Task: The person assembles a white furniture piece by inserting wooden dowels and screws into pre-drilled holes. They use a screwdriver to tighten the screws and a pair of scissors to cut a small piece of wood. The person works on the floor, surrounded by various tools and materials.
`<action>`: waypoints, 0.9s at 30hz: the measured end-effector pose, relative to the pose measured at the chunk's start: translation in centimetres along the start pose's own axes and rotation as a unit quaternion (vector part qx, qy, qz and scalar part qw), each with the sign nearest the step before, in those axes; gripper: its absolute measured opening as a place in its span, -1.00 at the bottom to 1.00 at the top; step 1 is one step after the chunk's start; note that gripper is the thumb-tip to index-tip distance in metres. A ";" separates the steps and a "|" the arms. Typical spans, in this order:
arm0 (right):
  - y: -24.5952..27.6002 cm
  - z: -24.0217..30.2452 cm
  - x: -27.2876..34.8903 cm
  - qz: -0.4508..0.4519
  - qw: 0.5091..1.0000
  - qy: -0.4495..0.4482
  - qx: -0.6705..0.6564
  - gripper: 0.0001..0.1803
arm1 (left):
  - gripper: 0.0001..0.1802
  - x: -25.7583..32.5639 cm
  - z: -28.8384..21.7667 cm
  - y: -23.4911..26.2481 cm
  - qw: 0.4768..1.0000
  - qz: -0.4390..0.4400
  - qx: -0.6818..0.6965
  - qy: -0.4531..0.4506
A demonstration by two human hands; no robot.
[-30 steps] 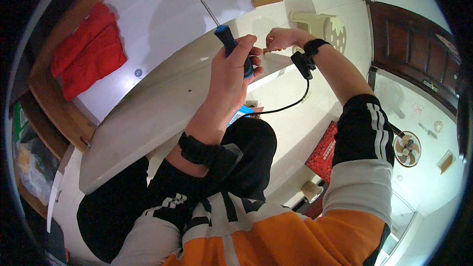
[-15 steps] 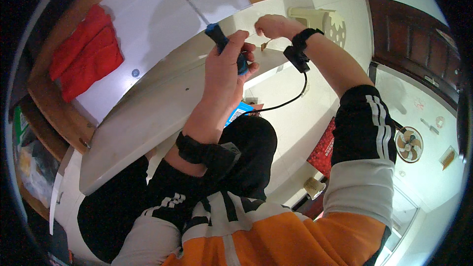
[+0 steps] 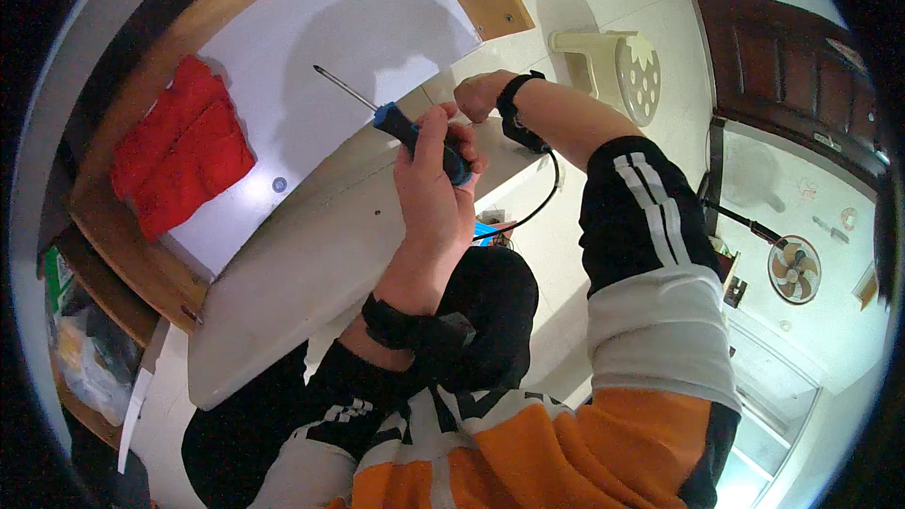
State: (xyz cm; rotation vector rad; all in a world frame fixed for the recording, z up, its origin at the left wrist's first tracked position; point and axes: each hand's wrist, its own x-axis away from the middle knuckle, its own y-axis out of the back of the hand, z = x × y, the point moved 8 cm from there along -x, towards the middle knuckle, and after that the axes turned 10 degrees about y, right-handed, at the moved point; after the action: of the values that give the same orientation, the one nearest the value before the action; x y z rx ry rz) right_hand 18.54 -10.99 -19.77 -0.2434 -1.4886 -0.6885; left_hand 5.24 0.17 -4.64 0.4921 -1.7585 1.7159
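From the head view, you look down on your own two hands.

Your left hand point(image 3: 434, 193) is wrapped around a screwdriver point(image 3: 398, 127), fingers curled and clamped on its dark, blue-trimmed handle. The screwdriver sits near the middle of the view, above a long pale board point(image 3: 292, 287), its bare metal shaft slanting up and left across a white panel point(image 3: 330, 14) edged in wood. The tip seems to be in the air.

Your right hand point(image 3: 479, 94) is just beyond, near the board's far end, with its fingers folded in. Their tips are hidden, so whether they pinch anything cannot be told, nor whether they touch the board.

The screwdriver should feel light and rigid, likely hard to break. The thick handle looks like the sure place to hold, with the palm around its butt; the thin, smooth shaft would probably slip and turn in your fingers. The board looks stiff and rather heavy, its smooth face offering little grip, so its edges would serve better.

A crumpled red cloth point(image 3: 184, 151), surely soft, lies on the panel to the left. A cream stool point(image 3: 638, 80) stands beyond your right hand.
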 end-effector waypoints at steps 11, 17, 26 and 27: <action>1.9 -2.3 3.6 -0.039 0.997 -0.052 -0.042 -0.70 | -0.76 -0.2 0.1 -0.1 1.000 0.009 -0.023 -0.004; -2.4 -4.2 4.6 0.029 0.960 -0.008 -0.279 -0.79 | -0.78 -0.4 -0.2 -0.2 1.000 0.009 -0.021 -0.011; -2.2 -4.4 4.5 -0.058 0.984 0.036 -0.163 -0.84 | -0.77 -0.6 -0.3 -0.4 0.999 0.039 -0.008 -0.017; -1.9 -4.1 4.6 -0.069 0.986 0.052 -0.144 -0.82 | -0.78 -0.6 -0.3 -0.3 0.999 0.037 -0.012 -0.017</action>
State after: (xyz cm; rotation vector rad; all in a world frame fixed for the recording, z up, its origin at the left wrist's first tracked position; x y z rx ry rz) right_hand 20.58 -16.00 -16.27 -0.3221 -1.3114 -1.0157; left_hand 5.95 0.36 -4.77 0.4531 -1.8397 1.7439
